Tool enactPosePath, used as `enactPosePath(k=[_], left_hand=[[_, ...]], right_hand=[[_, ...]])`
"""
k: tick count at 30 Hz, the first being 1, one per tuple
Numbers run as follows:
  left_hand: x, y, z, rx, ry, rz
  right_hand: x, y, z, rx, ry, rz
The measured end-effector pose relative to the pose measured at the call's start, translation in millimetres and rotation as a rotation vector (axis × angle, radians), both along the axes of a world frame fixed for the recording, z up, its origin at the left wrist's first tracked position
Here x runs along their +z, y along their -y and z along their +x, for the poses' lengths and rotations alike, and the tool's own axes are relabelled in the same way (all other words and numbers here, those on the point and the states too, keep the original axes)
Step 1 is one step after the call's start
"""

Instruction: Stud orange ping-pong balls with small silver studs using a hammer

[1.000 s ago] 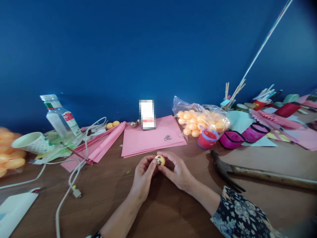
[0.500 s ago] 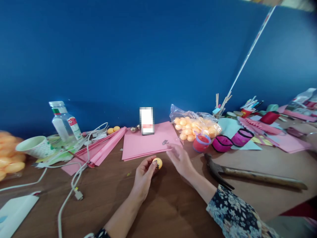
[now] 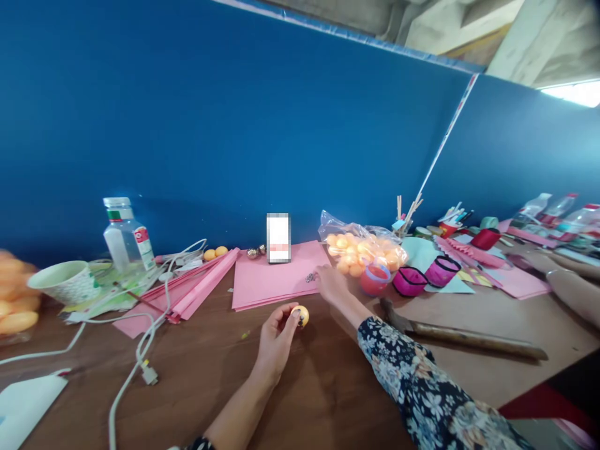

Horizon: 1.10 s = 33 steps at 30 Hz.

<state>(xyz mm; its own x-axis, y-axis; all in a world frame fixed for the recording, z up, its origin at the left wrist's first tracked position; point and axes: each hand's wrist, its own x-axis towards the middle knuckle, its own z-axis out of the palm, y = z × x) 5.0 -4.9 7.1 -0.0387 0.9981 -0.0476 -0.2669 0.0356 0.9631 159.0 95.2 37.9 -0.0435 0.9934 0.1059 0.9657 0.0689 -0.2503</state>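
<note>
Pinching left hand (image 3: pixel 275 334): yellow ball (image 3: pixel 302 315), snug between thumb and fingers!
Right hand (image 3: pixel 334 286): fingertips by dark pieces (image 3: pixel 310 278) on pink paper (image 3: pixel 269 284); grip unclear.

Left hand (image 3: pixel 275 337): yellow ball (image 3: pixel 304 316) gripped, thumb against fingers. Right hand (image 3: pixel 332 284): fingertips at or just beside dark pieces (image 3: pixel 310 278) on pink paper (image 3: pixel 267 284). Right of paper: bag (image 3: pixel 338 226) of balls (image 3: pixel 350 257), red tub (image 3: pixel 374 284); hammer (image 3: pixel 469 338) nearer. Far left: bottle (image 3: pixel 126 240), cup (image 3: pixel 65 282).
</note>
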Motion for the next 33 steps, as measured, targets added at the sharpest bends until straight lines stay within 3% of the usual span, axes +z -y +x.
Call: enactPosePath(k=[8, 16, 19, 22, 29, 33], left_hand=[[-1.4, 1.0, 0.0, -0.004, 0.017, 0.011], [-0.4, 1.6, 0.5, 0.005, 0.089, -0.017], [0.6, 1.8, 0.7, 0.002, 0.162, -0.025], [-0.1, 1.4, 0.9, 0.01, 0.195, -0.032], [-7.5, -1.4, 1.0, 0.03, 0.282, -0.031], [-8.7, -2.5, 0.4, 0.026, 0.239, -0.025]], right_hand=[[-2.5, -5.3, 2.1, -0.049, -0.049, -0.017], [-2.2, 12.3, 5.1, 0.041, -0.264, 0.122], [-0.8, 34.3, 1.6, 0.182, -0.408, 0.134], [-2.4, 56.6, -3.3, 0.33, -0.706, 0.109], [-14.4, 76.1, -12.3, 0.228, -1.173, -0.104], [-17.8, 77.7, -11.9, 0.18, -1.255, -0.125]])
